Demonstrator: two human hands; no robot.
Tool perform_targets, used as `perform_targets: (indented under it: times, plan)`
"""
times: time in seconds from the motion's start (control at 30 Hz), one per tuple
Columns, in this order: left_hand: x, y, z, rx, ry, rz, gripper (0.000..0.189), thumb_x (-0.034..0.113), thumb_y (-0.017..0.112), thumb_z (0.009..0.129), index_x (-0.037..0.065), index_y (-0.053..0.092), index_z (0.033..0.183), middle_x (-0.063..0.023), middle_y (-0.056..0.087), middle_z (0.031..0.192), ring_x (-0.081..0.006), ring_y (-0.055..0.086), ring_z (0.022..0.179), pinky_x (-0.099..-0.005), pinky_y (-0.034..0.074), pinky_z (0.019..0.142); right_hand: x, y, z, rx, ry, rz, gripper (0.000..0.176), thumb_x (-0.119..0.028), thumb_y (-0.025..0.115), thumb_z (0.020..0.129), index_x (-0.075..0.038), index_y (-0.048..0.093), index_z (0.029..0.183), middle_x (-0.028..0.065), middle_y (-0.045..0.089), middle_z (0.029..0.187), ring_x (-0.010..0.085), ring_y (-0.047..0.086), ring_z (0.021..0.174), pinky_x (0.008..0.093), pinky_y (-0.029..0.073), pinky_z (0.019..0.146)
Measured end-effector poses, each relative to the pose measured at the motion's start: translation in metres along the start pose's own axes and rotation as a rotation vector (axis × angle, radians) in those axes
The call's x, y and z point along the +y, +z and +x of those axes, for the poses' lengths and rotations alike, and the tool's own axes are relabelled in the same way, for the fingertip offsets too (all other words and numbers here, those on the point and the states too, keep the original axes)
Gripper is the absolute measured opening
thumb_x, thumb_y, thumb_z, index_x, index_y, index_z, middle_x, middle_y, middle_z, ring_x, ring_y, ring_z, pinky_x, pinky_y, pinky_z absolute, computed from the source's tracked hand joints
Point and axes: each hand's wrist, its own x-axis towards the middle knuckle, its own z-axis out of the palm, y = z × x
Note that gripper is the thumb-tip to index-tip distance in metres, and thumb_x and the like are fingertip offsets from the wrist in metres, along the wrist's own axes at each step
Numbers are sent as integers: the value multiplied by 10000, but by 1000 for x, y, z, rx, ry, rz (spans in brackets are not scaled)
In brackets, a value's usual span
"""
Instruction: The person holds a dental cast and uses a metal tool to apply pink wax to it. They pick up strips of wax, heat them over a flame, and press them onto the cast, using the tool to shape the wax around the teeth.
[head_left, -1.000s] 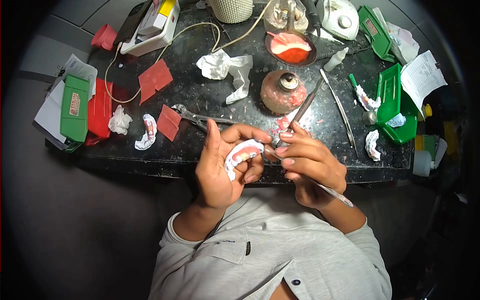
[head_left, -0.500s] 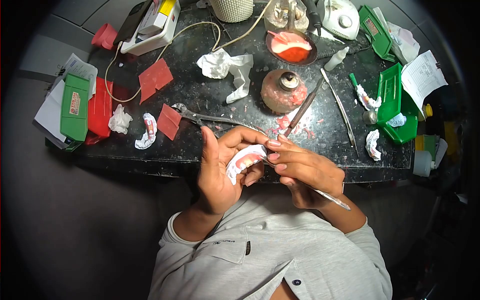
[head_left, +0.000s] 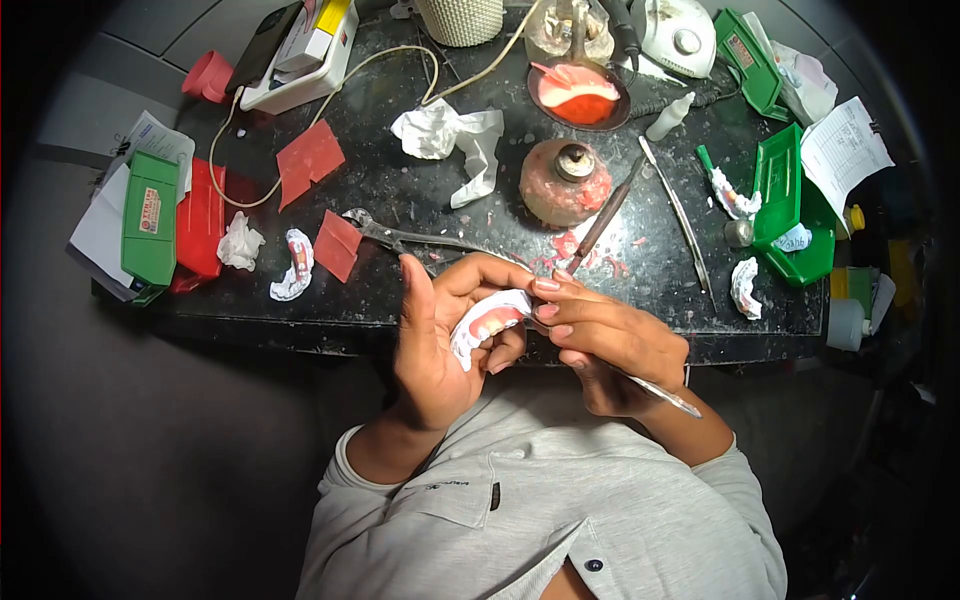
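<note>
My left hand (head_left: 438, 340) is closed around a white plaster dental cast (head_left: 466, 340) with pink wax (head_left: 494, 320) and pale teeth along its curve. The thumb points up, apart from the cast. My right hand (head_left: 615, 340) grips a slim metal wax carver (head_left: 665, 397); its handle end sticks out below the palm toward my wrist. The carver's working tip is hidden behind my right fingers, which meet the cast's right end. Both hands are held just over the front edge of the bench.
On the dark bench (head_left: 400, 290) stand a wax-spattered spirit burner (head_left: 565, 190) and a pan of melted red wax (head_left: 580, 95). Pliers (head_left: 440, 240), a wax knife (head_left: 605, 220), a long metal tool (head_left: 680, 220), pink wax sheets (head_left: 310, 162), other casts (head_left: 293, 265) and green boxes (head_left: 800, 255) lie around.
Hardly anything differs. The cast tilts very slightly in my left hand, and the camera view shifts a little; both hands keep their hold.
</note>
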Motion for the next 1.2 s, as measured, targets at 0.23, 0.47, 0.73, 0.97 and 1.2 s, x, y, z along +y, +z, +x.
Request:
perform_targets:
  times: [0.23,0.47,0.73,0.97,1.2]
  plan:
    - [0,-1,1,-7,-11,-17,971,745,91,1012,-91,571,1131,-157,652,828,-120,483,507,-222,354,455,0,1,0,-4,-3,-13,77,16,665,939,68,674,994,231,738,1021,394,718,1086,556,548,998]
    - [-2,-6,5,1,-94,-187,959,733,108,1020,-92,588,1108,-182,664,843,-130,477,473,-228,349,426,4,-2,-3,-64,-101,-135,177,118,643,901,81,654,1074,251,703,1104,410,696,1126,540,553,1002]
    - [-6,0,3,33,92,125,974,731,76,1019,-89,597,1091,-195,656,836,-108,413,482,-229,335,458,8,1,-6,207,-70,-208,177,81,657,927,79,625,1101,270,708,1064,337,736,980,417,601,885]
    - [-3,3,0,54,183,347,1057,801,42,968,-77,620,1079,-172,669,859,-92,433,541,-213,339,514,16,9,-13,338,-91,2,161,-71,591,1026,54,561,1124,304,713,1066,349,751,963,405,605,848]
    - [2,-4,-4,27,130,504,1215,907,9,850,-83,669,1097,-132,692,876,-82,463,565,-219,334,514,4,-3,-2,114,-94,-86,245,-206,615,1022,34,623,1068,267,721,1035,365,739,1010,484,591,910]
